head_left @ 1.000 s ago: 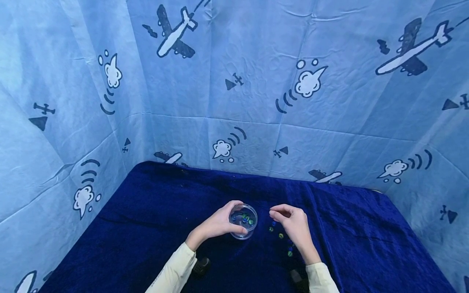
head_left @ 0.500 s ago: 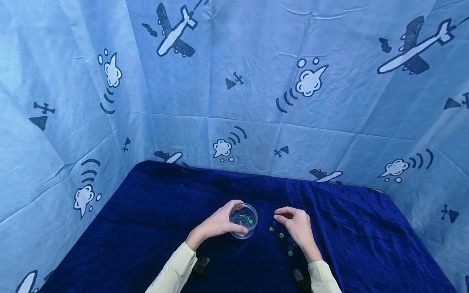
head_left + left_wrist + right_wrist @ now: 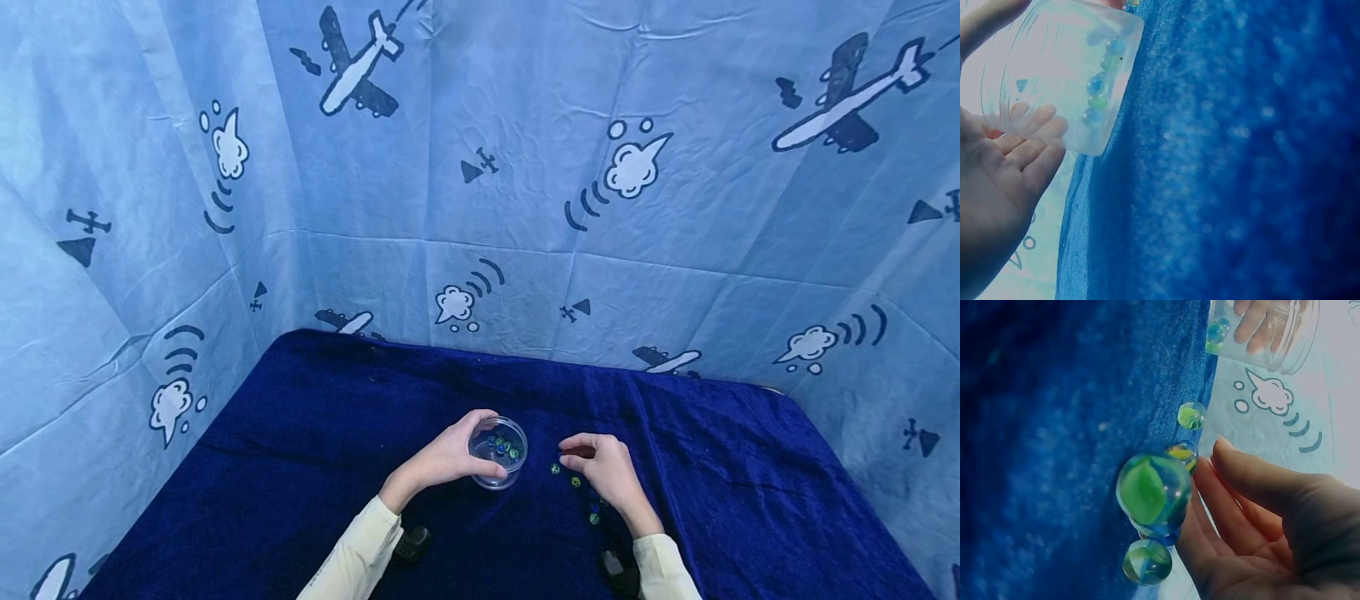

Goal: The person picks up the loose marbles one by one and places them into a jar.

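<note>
My left hand (image 3: 450, 454) holds a clear round plastic jar (image 3: 485, 479), thumb on the near side of its rim, mouth up. Blue and green glass marbles (image 3: 1095, 84) lie at the jar's bottom. To its right, my right hand (image 3: 606, 467) is low over the cloth, thumb and index finger slightly parted around a small blue marble (image 3: 561, 455). Beside that hand lie a green marble (image 3: 555, 469), a yellow-swirled marble (image 3: 575, 482) and several others. In the right wrist view a big green-and-blue marble (image 3: 1152, 487) is close in front of the fingers.
Dark blue velvet cloth (image 3: 360, 417) covers the table. Light blue curtains (image 3: 510, 200) printed with airplanes stand behind and at both sides. Small dark devices (image 3: 412, 544) sit close below the wrists.
My right hand has moved slightly right and down toward the blue marble, and its fingertips have parted. The left hand and jar have stayed in place.
</note>
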The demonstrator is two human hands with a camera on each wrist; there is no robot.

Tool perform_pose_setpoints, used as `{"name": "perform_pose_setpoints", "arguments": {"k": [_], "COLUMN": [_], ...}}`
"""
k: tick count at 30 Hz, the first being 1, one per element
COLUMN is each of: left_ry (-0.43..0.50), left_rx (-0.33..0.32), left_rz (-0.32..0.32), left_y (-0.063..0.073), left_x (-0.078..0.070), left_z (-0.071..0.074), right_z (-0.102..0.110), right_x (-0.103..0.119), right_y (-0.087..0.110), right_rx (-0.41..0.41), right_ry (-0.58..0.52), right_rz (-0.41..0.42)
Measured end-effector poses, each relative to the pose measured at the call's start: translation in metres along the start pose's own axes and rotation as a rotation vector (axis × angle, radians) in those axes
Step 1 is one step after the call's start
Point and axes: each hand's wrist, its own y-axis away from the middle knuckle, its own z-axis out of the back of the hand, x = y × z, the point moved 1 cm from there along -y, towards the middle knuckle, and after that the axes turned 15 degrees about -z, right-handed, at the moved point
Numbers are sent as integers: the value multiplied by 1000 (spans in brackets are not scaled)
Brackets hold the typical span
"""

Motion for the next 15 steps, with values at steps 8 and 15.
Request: {"name": "perform_pose_setpoints", "arguments": {"k": [8,15], "left_ry": [6,3], "left_rx": [-1,1], "left_rz": [2,-2], "left_y": [0,0], "left_x": [0,1], "left_z": [0,0], "right_z": [-1,-2], "right_x": [-2,-5], "right_y": [-1,-1], "right_rx": [-3,30], "right_ry": [28,25], "right_rz": [39,44]}}
